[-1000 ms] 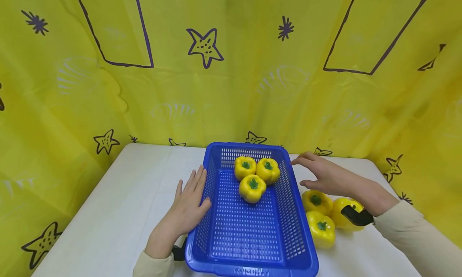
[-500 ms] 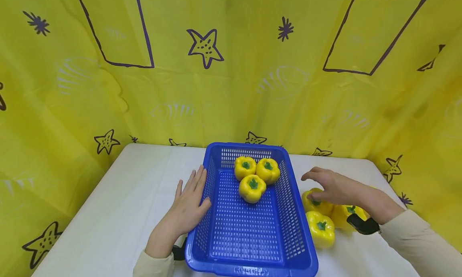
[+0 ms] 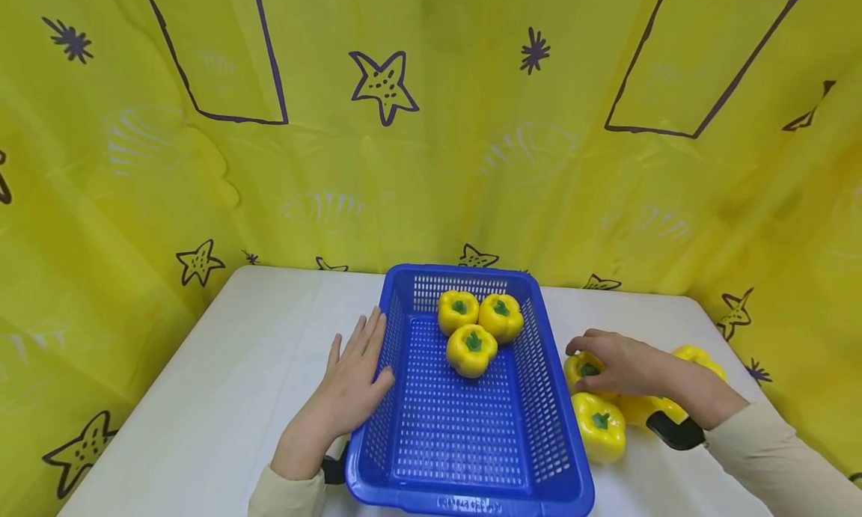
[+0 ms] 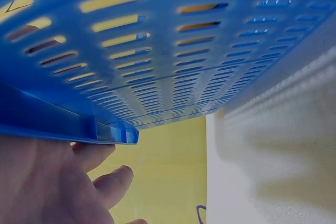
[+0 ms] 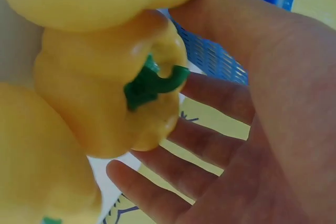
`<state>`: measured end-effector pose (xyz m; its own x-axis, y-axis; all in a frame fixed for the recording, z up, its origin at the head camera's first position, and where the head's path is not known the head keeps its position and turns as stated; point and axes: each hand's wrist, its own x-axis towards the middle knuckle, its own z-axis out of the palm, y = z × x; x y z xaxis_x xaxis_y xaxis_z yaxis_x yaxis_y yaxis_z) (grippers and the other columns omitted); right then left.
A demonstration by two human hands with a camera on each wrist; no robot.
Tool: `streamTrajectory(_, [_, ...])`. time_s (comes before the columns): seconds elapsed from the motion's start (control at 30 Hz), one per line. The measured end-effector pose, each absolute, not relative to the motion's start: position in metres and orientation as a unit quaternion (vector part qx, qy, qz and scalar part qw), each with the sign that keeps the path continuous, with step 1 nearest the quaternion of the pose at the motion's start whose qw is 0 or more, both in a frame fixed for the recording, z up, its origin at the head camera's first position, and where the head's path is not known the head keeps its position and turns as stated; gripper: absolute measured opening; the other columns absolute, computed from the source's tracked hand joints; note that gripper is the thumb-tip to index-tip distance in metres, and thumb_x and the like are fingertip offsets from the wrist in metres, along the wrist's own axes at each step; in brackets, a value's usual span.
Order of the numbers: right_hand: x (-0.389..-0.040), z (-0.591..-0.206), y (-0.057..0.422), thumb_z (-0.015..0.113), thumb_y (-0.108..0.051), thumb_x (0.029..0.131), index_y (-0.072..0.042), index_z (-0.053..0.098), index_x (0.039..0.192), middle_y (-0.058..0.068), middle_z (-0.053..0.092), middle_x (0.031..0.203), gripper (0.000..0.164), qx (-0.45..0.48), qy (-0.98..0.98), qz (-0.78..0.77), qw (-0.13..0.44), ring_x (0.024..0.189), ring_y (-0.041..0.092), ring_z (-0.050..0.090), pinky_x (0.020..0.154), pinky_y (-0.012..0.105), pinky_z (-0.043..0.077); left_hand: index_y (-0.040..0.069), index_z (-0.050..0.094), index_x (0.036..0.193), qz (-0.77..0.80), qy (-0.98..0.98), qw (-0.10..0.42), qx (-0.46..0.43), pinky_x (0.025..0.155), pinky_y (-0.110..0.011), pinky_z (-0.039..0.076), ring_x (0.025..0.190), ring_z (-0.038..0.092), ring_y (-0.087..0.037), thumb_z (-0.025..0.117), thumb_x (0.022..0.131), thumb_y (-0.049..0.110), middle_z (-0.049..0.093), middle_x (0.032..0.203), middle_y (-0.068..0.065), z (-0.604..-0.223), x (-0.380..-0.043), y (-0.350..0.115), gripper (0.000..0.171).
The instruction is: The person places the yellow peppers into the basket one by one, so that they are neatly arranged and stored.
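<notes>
My right hand (image 3: 622, 361) reaches over a yellow bell pepper (image 3: 576, 371) on the table, thumb on its near side and fingers curved round its far side. In the right wrist view, several fingers (image 5: 210, 142) lie behind this pepper, near its curved green stem (image 5: 152, 83). My left hand (image 3: 350, 386) rests with straight fingers along the left side of a blue plastic basket (image 3: 471, 504). From below, the left wrist view shows the slotted basket wall (image 4: 163, 69) and fingers under its rim. Three yellow bell peppers (image 3: 471, 352) sit at the basket's far end, stems up.
More yellow bell peppers lie right of the basket: one (image 3: 599, 435) close to its wall, another (image 3: 640, 412) partly under my right wrist, one (image 3: 703, 358) beyond the forearm. A white table (image 3: 202, 382) carries everything. A yellow patterned curtain (image 3: 444, 165) hangs behind it.
My right hand has come down and towards me from beside the basket's far right rim, and its fingers have closed round the pepper. The left hand and basket have stayed still.
</notes>
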<state>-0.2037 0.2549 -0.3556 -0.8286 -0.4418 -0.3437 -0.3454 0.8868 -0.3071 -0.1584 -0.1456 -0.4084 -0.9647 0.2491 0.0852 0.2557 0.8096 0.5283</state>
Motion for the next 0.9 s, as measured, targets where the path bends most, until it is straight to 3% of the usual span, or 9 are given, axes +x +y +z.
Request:
streamTrajectory(0.2, [-0.2044, -0.3617, 0.2556, 0.076, -0.034, 0.083, -0.008, 0.064, 0.122, 0.007, 0.063, 0.110, 0.049, -0.209, 0.950, -0.122, 0.198, 0.094, 0.020, 0.059, 0.089, 0.051, 0.055, 0.008, 0.010, 0.159, -0.280, -0.951, 0.003, -0.133, 0.118, -0.068, -0.002, 0.156, 0.002, -0.031, 0.050, 0.095, 0.025, 0.004, 0.168, -0.004, -0.4081, -0.1584, -0.1460, 0.077])
streamTrajectory(0.57, [-0.2047, -0.3569, 0.2500, 0.078, -0.046, 0.078, -0.008, 0.062, 0.126, 0.007, 0.063, 0.108, 0.063, -0.141, 0.964, -0.092, 0.208, 0.091, 0.019, 0.059, 0.082, 0.048, 0.057, 0.007, 0.013, 0.159, -0.282, -0.950, 0.016, -0.135, 0.118, -0.069, 0.000, 0.156, 0.005, -0.033, 0.049, 0.093, 0.025, 0.007, 0.168, -0.006, -0.4089, -0.1586, -0.1451, 0.077])
streamTrajectory(0.9, [-0.2094, -0.3574, 0.2519, 0.074, -0.033, 0.085, -0.004, 0.063, 0.122, 0.010, 0.064, 0.104, 0.047, -0.146, 0.968, -0.095, 0.179, 0.083, 0.018, 0.057, 0.078, 0.043, 0.057, 0.006, 0.012, 0.159, -0.282, -0.949, 0.016, -0.138, 0.118, -0.068, -0.001, 0.156, 0.005, -0.032, 0.049, 0.093, 0.024, 0.007, 0.168, -0.007, -0.4078, -0.1586, -0.1450, 0.077])
